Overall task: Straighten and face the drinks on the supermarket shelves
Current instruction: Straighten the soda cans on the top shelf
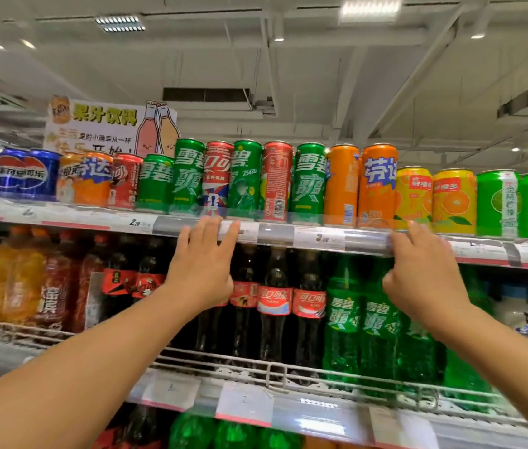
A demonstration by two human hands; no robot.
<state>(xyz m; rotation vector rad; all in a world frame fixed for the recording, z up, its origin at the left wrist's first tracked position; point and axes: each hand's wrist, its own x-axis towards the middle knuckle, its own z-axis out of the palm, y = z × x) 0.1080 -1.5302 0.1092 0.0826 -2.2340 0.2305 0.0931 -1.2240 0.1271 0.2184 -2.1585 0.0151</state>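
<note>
Both hands, left hand (202, 270) and right hand (424, 277), rest with straight fingers on the top shelf's grey price rail (275, 233), gripping nothing. One tall red cola can (277, 181) and one tall orange can (342, 184) show their backs, so facing seems unfinished.

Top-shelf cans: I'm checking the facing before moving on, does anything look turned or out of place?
Yes. The red cola can between two green cans shows its barcode and small print, not its logo. The orange can beside it also shows its back. Red and green tall cans alternate instead of being grouped. Nothing looks spilled or dented.
</note>
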